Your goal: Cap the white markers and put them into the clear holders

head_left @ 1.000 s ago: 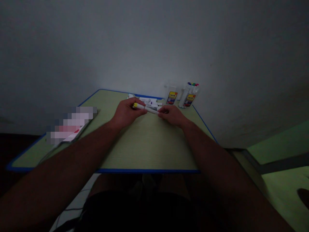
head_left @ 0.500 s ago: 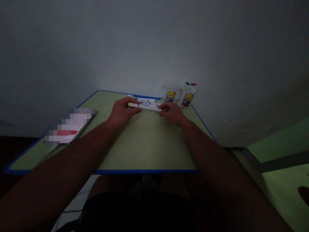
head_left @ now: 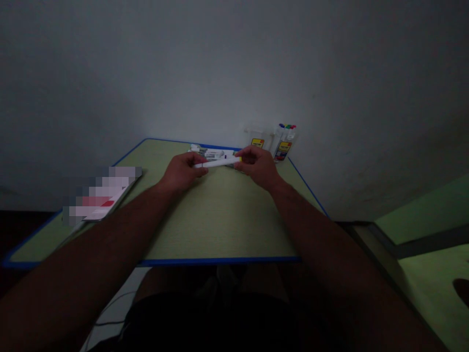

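A white marker (head_left: 219, 163) with a yellow end is held up between my two hands, lying nearly level over the far part of the table. My left hand (head_left: 182, 171) pinches its left end between thumb and fingers. At the yellow end on the right, the fingers of my right hand (head_left: 259, 165) are closed on it. Just behind lies a group of white markers (head_left: 212, 153), partly hidden by the held one and my hands.
Behind my right hand stands a clear plastic case (head_left: 257, 142) with a yellow label. Beside it a second case (head_left: 284, 146) holds several colour-tipped markers. A partly blurred flat device (head_left: 106, 198) with a cable lies on the left of the blue-edged table (head_left: 220, 220). A wall rises behind.
The marker's yellow end was at my left hand and now shows at my right hand. My right hand has shifted slightly up, and my left hand slightly left and down.
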`<state>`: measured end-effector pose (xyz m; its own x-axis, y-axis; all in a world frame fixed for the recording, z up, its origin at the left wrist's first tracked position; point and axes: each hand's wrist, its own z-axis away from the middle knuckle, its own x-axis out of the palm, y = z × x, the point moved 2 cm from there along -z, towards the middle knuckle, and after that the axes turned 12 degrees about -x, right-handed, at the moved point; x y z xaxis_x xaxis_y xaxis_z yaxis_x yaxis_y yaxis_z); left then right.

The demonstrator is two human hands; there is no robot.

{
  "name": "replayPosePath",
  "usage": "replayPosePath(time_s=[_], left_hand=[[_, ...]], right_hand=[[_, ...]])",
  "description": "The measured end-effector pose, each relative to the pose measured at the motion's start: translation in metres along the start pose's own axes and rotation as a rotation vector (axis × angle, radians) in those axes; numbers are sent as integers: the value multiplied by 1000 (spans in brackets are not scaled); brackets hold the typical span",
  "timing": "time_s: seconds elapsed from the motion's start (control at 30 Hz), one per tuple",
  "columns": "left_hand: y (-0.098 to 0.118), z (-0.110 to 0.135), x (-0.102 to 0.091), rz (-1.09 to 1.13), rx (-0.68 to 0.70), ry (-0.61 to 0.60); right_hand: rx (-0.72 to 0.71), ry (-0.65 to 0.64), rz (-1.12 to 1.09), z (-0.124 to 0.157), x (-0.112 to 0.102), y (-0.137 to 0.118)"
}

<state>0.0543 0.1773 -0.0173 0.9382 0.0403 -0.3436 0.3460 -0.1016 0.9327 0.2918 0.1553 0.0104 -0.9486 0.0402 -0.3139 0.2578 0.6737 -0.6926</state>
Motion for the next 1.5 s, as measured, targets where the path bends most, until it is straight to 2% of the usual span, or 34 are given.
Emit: replayPosePath(time_s=[0.13, 0.33, 0.67, 1.1, 1.3, 1.5], left_hand=[[2, 1, 0, 8, -4, 5], [8, 4, -1, -12, 20, 32], [7, 3, -3, -36, 53, 42], [11, 6, -1, 20, 57, -1], [13, 11, 1, 99, 68, -77], [14, 13, 1, -4, 43, -53]], right_hand=[[0, 29, 18, -1, -1, 6], [87, 92, 58, -2, -7, 17], [179, 164, -108, -3, -12, 24], [194, 105, -63, 0, -10, 17], [198, 6, -15, 1, -6, 19], [126, -34, 26, 2, -6, 18]])
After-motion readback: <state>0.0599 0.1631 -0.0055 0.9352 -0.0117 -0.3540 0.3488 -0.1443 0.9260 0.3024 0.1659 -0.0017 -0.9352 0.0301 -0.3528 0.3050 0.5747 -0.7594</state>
